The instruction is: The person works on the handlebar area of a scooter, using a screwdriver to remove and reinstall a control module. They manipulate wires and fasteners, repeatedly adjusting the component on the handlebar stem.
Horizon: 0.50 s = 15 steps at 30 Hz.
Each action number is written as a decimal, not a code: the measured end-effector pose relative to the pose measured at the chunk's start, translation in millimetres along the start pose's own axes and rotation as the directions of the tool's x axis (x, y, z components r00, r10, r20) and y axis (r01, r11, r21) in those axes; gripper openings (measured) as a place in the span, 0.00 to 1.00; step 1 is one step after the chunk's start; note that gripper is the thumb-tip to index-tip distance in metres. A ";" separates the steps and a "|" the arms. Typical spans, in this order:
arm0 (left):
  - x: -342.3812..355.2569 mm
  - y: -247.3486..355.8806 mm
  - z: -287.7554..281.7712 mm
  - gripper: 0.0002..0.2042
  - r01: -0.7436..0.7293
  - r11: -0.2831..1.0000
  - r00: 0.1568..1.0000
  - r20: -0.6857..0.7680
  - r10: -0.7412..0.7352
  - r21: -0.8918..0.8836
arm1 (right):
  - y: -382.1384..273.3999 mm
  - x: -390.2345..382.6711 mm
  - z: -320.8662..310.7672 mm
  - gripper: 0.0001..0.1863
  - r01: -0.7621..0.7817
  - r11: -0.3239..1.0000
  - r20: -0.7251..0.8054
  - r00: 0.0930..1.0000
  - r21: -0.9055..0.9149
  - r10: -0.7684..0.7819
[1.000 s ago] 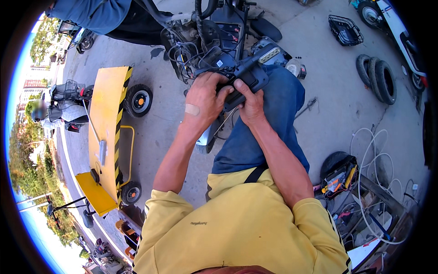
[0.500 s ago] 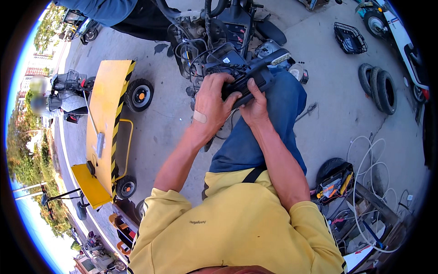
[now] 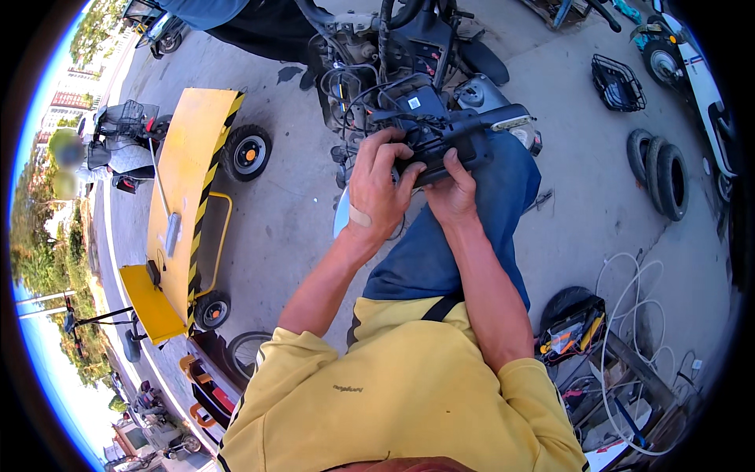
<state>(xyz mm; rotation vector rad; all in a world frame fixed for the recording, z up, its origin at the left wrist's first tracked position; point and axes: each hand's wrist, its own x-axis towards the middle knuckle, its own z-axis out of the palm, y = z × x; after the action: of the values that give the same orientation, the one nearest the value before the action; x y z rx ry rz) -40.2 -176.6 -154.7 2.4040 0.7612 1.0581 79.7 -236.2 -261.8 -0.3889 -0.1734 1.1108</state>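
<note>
- One black housing (image 3: 473, 146) is at the centre of the clock, over the knee of the blue trousers (image 3: 491, 204); twelve is straight ahead of the person. A lamp (image 3: 517, 122) sits at its two o'clock end.
- The right hand (image 3: 454, 193) holds the housing at its near edge, thumb on top, fingers hidden beneath.
- The left hand (image 3: 377, 189), a plaster (image 3: 359, 217) at its wrist, touches the eight o'clock side, fingers curled and thumb close to them in a narrow gap; whether anything is pinched there I cannot tell.
- Wires (image 3: 409, 122) crowd the housing's far edge, just beside the left fingers, toward the stripped scooter (image 3: 366, 47) between eleven and twelve.
- At eleven, another person's dark trousers (image 3: 267, 35) stand close beside that scooter.
- At one, a silver part (image 3: 480, 94) lies near the housing.
- At nine, well apart, a yellow cart (image 3: 185, 157) with striped edge and black wheels (image 3: 246, 153) stands between the person and the road.
- At two, a black basket (image 3: 619, 82) lies on the ground, a white scooter (image 3: 700, 86) beyond it.
- At three, tyres (image 3: 672, 181) lean together.
- Between four and five, a tool bag (image 3: 570, 334) sits beside a looping pale hose (image 3: 604, 362).
</note>
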 end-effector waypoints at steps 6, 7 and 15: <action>-10.5 0.6 2.5 0.17 -0.002 1.000 0.998 -0.057 0.003 0.020 | -5.7 -6.8 8.2 0.32 -0.047 0.998 -0.012 0.999 0.031 0.048; -11.0 1.0 3.0 0.17 0.002 1.000 0.998 -0.067 0.000 0.025 | -6.4 -6.6 8.5 0.33 -0.051 0.998 -0.014 0.999 0.031 0.052; -12.0 2.3 10.6 0.12 0.077 0.994 0.993 -0.085 -0.083 -0.078 | -6.0 -6.5 -2.8 0.30 -0.098 0.990 0.024 0.995 0.101 0.096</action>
<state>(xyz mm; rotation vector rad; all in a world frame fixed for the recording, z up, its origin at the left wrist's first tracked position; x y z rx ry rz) -38.2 -187.4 -166.7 2.2576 0.8260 1.1465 82.8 -245.0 -261.7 -0.2981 -0.1143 1.2144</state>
